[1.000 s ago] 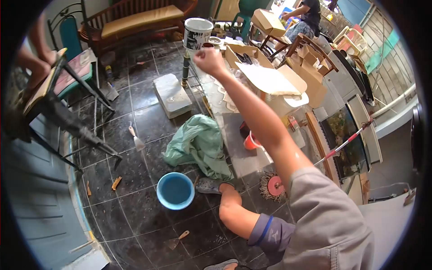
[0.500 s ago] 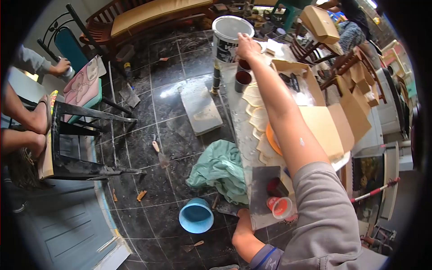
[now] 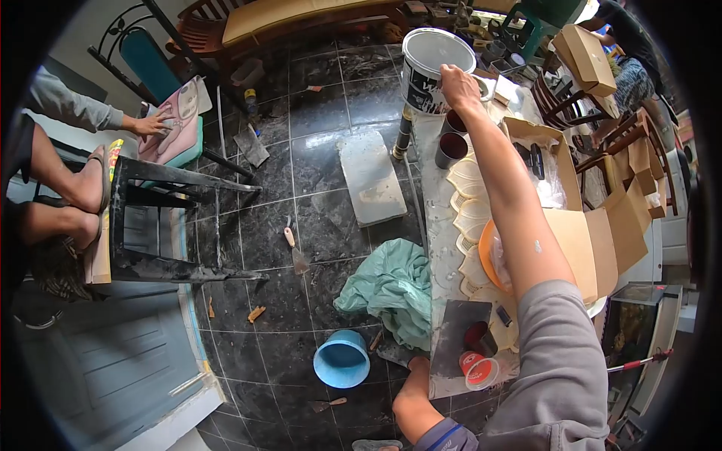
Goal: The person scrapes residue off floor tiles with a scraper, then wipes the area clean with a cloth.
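Observation:
My right hand point(image 3: 460, 89) reaches across the table point(image 3: 440, 225), its fingers bent and pressed over the near rim of a large white-and-black paint bucket point(image 3: 438, 52). The bucket stands upright at the table's far corner, with a grey surface inside the rim. Two dark cups point(image 3: 451, 150) stand just below my wrist. Beneath my forearm lie cream scalloped pieces point(image 3: 470, 210) and an orange plate point(image 3: 489, 255). No left hand of mine shows.
An open cardboard box point(image 3: 575, 237) and a red cup point(image 3: 479, 368) are on the table. On the floor are a grey slab point(image 3: 372, 177), green plastic point(image 3: 395, 286), a blue bucket point(image 3: 342, 359) and a scraper point(image 3: 292, 239). Another person's hand point(image 3: 154, 124) is over a pink seat point(image 3: 177, 128).
The view has shifted, moving the scene rightward in the picture. My right hand's fingers are now more bent at the bucket's rim. The other person's hand has moved over the pink seat and spread.

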Demonstrator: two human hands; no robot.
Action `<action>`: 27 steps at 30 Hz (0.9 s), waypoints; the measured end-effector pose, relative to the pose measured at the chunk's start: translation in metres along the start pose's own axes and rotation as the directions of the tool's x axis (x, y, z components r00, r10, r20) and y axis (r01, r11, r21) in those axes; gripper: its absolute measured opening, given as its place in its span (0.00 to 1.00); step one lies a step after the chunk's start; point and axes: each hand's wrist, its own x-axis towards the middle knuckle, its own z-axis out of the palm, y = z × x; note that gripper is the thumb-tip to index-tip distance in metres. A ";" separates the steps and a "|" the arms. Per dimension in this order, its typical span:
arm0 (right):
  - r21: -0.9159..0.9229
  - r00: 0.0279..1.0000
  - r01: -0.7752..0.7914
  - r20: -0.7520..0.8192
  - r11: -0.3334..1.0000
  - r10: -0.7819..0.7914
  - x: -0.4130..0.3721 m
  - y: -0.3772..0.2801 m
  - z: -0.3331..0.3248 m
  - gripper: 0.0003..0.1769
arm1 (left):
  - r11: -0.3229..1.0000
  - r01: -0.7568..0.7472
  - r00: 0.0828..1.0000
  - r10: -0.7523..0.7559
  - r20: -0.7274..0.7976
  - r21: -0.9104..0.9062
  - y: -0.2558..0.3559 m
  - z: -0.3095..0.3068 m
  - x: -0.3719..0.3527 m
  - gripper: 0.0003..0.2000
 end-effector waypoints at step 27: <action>0.523 0.682 0.657 -0.105 0.543 -0.724 -0.064 -0.404 -0.541 0.23 | 0.958 0.138 0.885 -0.233 -0.404 -0.250 -0.178 -0.285 -0.263 0.29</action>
